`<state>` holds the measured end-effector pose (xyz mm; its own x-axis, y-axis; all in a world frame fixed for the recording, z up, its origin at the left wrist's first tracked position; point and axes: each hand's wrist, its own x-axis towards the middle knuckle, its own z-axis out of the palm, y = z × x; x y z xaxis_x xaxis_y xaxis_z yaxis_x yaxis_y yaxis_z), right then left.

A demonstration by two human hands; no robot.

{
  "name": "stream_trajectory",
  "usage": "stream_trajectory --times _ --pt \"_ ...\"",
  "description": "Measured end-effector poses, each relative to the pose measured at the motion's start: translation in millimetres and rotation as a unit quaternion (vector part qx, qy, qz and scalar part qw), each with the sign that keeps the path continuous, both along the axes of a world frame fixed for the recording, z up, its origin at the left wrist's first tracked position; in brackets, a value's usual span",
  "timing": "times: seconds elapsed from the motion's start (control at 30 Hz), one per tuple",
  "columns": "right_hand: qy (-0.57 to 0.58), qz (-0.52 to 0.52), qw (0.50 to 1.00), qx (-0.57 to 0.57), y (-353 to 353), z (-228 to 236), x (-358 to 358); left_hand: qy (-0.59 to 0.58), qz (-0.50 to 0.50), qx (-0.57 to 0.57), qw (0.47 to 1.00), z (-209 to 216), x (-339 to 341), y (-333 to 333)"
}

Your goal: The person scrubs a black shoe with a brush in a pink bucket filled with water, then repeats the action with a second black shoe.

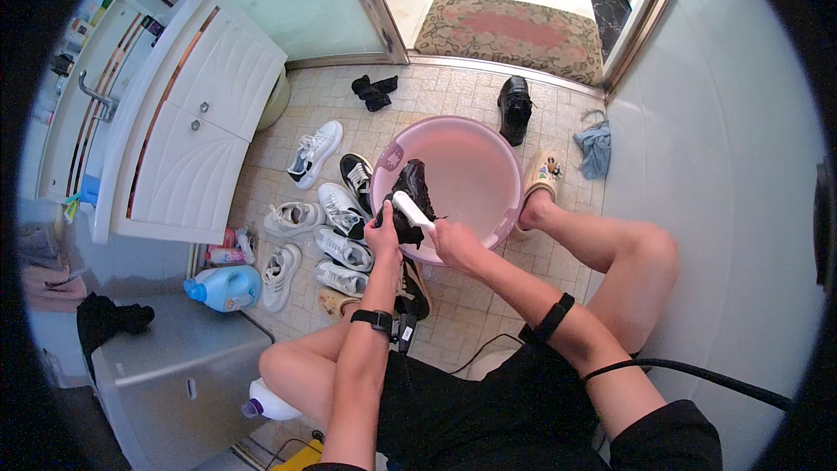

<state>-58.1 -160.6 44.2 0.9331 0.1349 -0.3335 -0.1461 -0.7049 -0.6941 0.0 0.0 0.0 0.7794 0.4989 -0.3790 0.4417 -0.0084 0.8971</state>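
My left hand is closed on a black shoe, holding it tilted over the left side of a pink basin. Closed around the handle of a white brush, my right hand is just to the right of the left one. The brush head rests against the shoe; its bristles are hidden. Pinkish, cloudy-looking contents show inside the basin. Another black lace-up shoe stands on the floor beyond the basin's right rim.
Several white sneakers lie left of the basin. Black socks and a grey-blue cloth are on the tiled floor. A blue detergent bottle stands near a white cabinet. Beyond the doorway lies a patterned mat.
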Motion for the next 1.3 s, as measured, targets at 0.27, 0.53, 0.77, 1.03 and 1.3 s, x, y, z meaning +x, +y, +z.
stream_trajectory --times 0.27,0.53,0.77,1.03,1.3 --pt "-0.047 -0.072 0.996 -0.024 2 -14 18 -0.030 -0.027 0.126 0.991 -12 -28 -22" --pt "0.009 -0.026 0.999 -0.042 -4 5 11 -0.003 -0.001 0.098 0.995 -34 -11 -23" --pt "-0.014 -0.058 0.998 0.022 9 11 -11 -0.002 0.051 0.069 0.996 -63 -15 -14" --pt "-0.023 -0.095 0.995 0.000 8 -4 22 -0.020 0.079 -0.124 0.989 -34 -28 -38" --pt "-0.067 -0.198 0.975 0.075 -12 -16 9 -0.003 0.017 -0.352 0.936 -5 -23 -44"
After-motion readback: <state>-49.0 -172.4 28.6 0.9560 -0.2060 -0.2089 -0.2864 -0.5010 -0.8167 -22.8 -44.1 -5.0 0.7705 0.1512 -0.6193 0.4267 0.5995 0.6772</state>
